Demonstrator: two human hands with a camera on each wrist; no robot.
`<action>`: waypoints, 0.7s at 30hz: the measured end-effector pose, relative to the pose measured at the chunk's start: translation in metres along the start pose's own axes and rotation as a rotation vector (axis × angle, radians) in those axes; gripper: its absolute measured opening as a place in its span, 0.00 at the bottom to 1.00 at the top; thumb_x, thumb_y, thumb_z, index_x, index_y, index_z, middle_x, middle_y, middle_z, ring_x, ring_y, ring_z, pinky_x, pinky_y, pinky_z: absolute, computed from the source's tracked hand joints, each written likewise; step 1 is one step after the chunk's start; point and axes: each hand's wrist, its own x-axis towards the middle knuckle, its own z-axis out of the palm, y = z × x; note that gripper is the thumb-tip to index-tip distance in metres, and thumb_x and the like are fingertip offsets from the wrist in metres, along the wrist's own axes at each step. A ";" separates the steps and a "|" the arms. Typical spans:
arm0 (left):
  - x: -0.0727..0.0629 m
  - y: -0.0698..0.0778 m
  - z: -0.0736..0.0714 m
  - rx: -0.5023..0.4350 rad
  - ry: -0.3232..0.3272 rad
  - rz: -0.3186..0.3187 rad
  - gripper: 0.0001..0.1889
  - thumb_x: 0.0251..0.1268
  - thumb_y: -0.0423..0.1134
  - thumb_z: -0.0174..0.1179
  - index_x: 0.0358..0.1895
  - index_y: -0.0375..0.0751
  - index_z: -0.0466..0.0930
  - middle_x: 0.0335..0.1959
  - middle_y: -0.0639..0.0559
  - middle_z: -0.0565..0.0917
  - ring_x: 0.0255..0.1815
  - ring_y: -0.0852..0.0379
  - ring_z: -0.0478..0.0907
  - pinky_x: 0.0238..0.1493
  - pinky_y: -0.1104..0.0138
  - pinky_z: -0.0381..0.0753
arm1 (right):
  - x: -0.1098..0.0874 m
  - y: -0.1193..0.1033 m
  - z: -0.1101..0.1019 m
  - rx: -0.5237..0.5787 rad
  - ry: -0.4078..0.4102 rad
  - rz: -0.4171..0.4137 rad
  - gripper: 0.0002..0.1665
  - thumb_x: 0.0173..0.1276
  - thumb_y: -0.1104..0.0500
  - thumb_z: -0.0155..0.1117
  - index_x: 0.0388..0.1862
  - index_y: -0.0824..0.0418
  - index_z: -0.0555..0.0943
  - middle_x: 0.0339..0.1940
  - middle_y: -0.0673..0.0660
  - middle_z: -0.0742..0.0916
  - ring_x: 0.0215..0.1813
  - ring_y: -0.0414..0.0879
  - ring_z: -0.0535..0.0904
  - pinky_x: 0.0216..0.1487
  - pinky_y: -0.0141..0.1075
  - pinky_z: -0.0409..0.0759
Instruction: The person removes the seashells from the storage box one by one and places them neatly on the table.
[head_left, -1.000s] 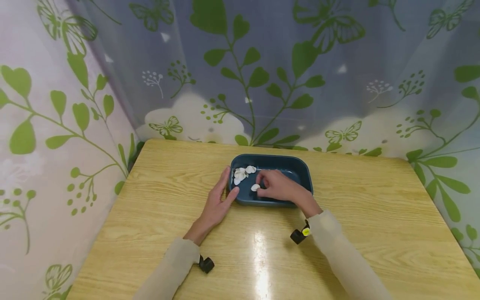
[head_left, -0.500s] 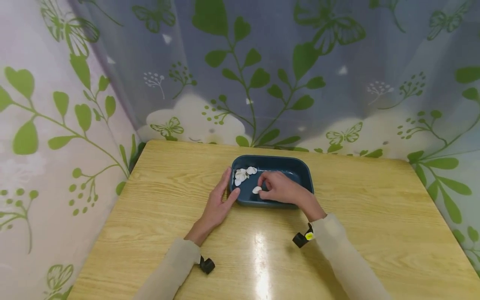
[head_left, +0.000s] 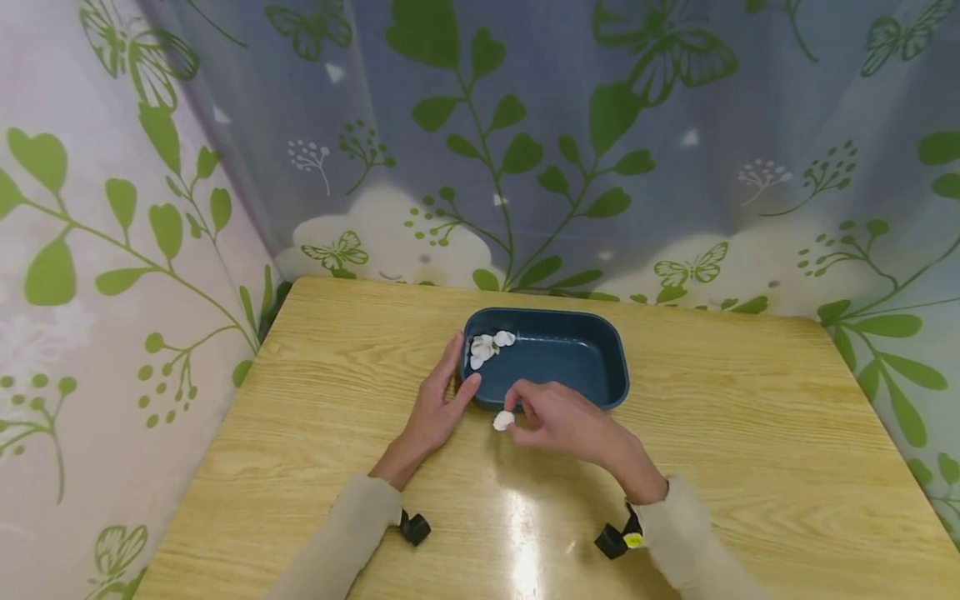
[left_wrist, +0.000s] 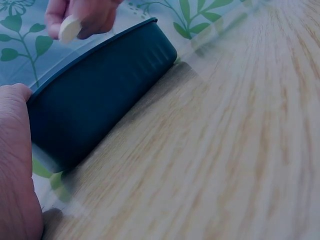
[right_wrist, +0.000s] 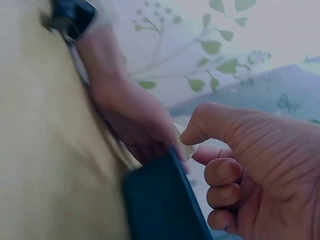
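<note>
A dark blue rectangular container (head_left: 562,360) stands on the table, with several white seashells (head_left: 483,347) heaped at its left end. My left hand (head_left: 435,410) rests along that end, fingers extended against the outer wall and thumb by the near-left corner. Between thumb and index finger, my right hand (head_left: 570,423) pinches a single white seashell (head_left: 503,421), which shows just in front of the container's near rim. In the left wrist view, this pale shell (left_wrist: 69,29) is above the rim. The right wrist view shows the right hand's other fingers (right_wrist: 222,172) curled in.
A light wood-grain table (head_left: 322,358) extends around the container. Behind it and on the left hang curtains (head_left: 360,108) printed with leaves and butterflies. A small black camera sits on each wrist.
My right hand has lifted the pinched shell from inside the container and brought it toward me over the near rim. The left hand and the heaped shells stay in place.
</note>
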 end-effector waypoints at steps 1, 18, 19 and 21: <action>0.000 0.000 0.000 0.001 0.000 0.000 0.38 0.81 0.45 0.57 0.85 0.41 0.50 0.86 0.43 0.53 0.86 0.54 0.47 0.84 0.51 0.50 | -0.003 -0.003 0.005 -0.012 -0.014 -0.003 0.10 0.70 0.56 0.70 0.47 0.55 0.81 0.20 0.41 0.72 0.21 0.32 0.64 0.24 0.28 0.64; 0.000 0.001 0.000 -0.001 0.004 -0.021 0.38 0.81 0.45 0.57 0.86 0.47 0.50 0.86 0.48 0.54 0.86 0.56 0.47 0.84 0.53 0.50 | 0.000 0.017 0.061 -0.054 -0.095 -0.036 0.09 0.67 0.62 0.68 0.46 0.60 0.84 0.33 0.47 0.87 0.23 0.30 0.69 0.27 0.25 0.74; 0.000 0.002 0.000 -0.002 0.004 -0.022 0.38 0.81 0.45 0.57 0.86 0.48 0.50 0.86 0.48 0.54 0.86 0.57 0.47 0.84 0.53 0.50 | 0.002 0.017 0.061 -0.062 -0.089 -0.042 0.09 0.68 0.62 0.68 0.46 0.60 0.84 0.32 0.47 0.87 0.23 0.30 0.69 0.27 0.25 0.74; 0.000 0.002 -0.001 -0.006 0.001 -0.026 0.38 0.81 0.46 0.57 0.86 0.48 0.50 0.86 0.49 0.54 0.86 0.57 0.47 0.84 0.53 0.50 | 0.004 0.017 0.061 -0.075 -0.076 -0.053 0.09 0.70 0.62 0.68 0.47 0.60 0.84 0.30 0.47 0.86 0.22 0.30 0.68 0.26 0.25 0.73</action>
